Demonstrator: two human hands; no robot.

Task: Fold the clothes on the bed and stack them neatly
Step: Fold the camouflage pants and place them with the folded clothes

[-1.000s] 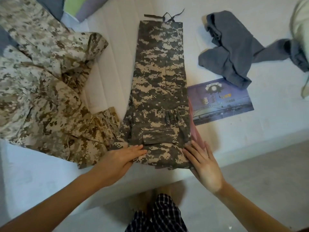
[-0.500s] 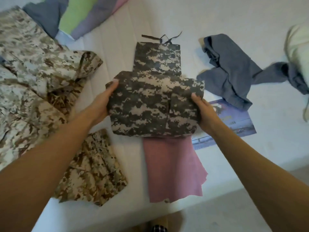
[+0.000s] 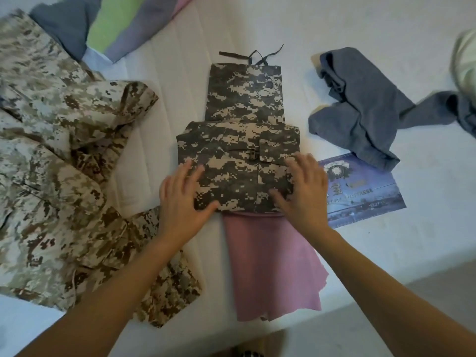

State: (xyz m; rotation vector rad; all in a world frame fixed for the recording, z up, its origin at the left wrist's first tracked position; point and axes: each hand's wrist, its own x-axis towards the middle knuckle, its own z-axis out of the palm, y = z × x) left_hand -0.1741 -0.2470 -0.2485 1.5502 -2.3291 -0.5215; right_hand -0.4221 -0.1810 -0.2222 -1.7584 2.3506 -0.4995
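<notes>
Grey digital-camouflage trousers lie in the middle of the white bed, their near end folded over onto the leg part. My left hand presses flat on the fold's near left corner. My right hand presses flat on its near right side, fingers spread. A pink cloth lies under the trousers and sticks out toward me. Tan desert-camouflage clothing is heaped at the left. A crumpled grey-blue garment lies at the right.
A printed mattress label is on the bed beside my right hand. A striped green and purple cloth lies at the far left, a pale item at the right edge. The bed's near edge meets grey floor.
I lifted the trousers' near end and folded it away from me, uncovering the pink cloth. Both hands then let go of the edges and now press flat on the fold.
</notes>
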